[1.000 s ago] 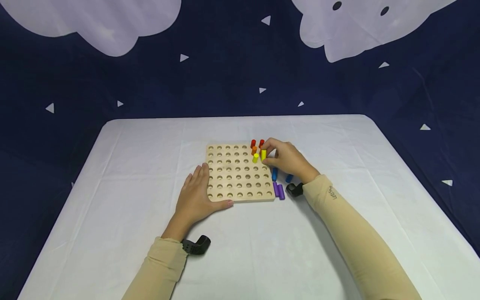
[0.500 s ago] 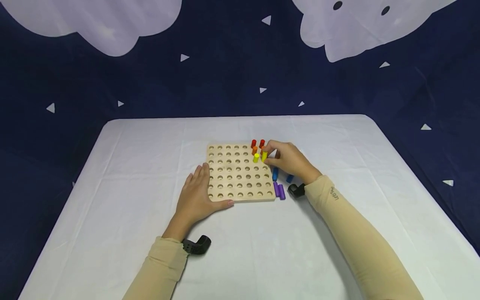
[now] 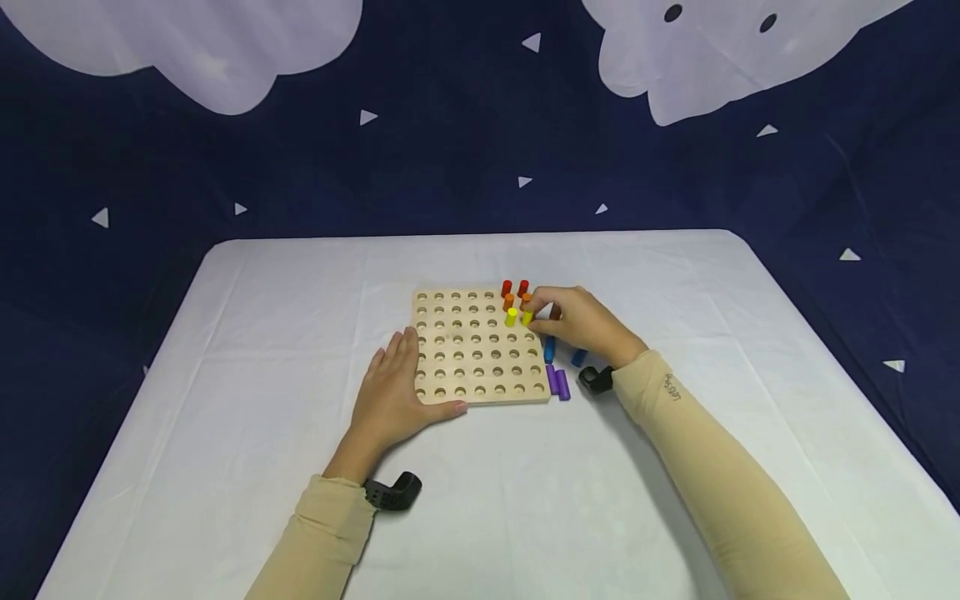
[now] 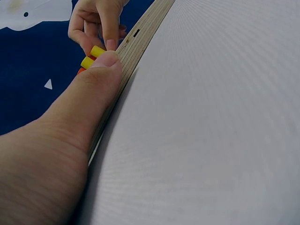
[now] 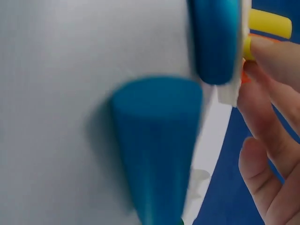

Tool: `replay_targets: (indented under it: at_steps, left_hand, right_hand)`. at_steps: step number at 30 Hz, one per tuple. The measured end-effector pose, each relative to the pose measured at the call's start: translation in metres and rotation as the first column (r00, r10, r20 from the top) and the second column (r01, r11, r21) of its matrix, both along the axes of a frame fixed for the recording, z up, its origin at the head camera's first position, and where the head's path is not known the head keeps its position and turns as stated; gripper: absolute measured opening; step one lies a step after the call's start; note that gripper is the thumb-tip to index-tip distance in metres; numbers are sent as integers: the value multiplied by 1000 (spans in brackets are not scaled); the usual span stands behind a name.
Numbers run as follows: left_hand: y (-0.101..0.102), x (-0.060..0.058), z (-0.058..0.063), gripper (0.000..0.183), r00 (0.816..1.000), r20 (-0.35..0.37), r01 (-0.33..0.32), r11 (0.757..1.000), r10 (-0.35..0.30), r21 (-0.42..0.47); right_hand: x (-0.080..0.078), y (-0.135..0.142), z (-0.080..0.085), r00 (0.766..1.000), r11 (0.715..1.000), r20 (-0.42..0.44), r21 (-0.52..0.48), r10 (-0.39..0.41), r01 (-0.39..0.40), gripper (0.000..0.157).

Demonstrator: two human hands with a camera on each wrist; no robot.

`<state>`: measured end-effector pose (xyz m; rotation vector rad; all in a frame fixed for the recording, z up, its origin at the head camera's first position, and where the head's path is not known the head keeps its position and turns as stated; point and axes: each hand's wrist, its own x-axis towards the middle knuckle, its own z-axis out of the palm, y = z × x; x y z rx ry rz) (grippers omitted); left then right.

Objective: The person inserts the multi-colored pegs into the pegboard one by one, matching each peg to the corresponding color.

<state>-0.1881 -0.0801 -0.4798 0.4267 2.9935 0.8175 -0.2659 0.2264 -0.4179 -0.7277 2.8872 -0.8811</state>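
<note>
On the white cloth-covered surface point(image 3: 495, 508), nearer its far edge, lay a pale, square wooden board point(image 3: 467, 332) with rows of holes; it looked stiff and fairly light, best steadied at its edges. The left hand point(image 3: 390, 393) lay straight-fingered at its left edge, thumb apart along the near edge. The right hand point(image 3: 579, 321) pinched a glossy yellow cylindrical peg point(image 3: 528, 317) near the board's far right corner. Probably light, hard and somewhat slippery, the peg seemed best held by its upper sides. Dark lettering point(image 3: 671, 387) on the beige right sleeve point(image 3: 720, 454) was too small to read surely.
</note>
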Motion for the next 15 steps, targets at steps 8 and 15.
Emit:
replay_targets:
  at_steps: [8,15]
  left_hand:
    - [1,0,-1,143,1000,0,3,1000,-3,1]
    - [1,1,-1,143,1000,-4,3,1000,-3,2]
  right_hand:
    - [6,29,8,990,994,-116,-85,-79,70,27]
    - [11,65,12,983,984,-52,-55,-174,171,22]
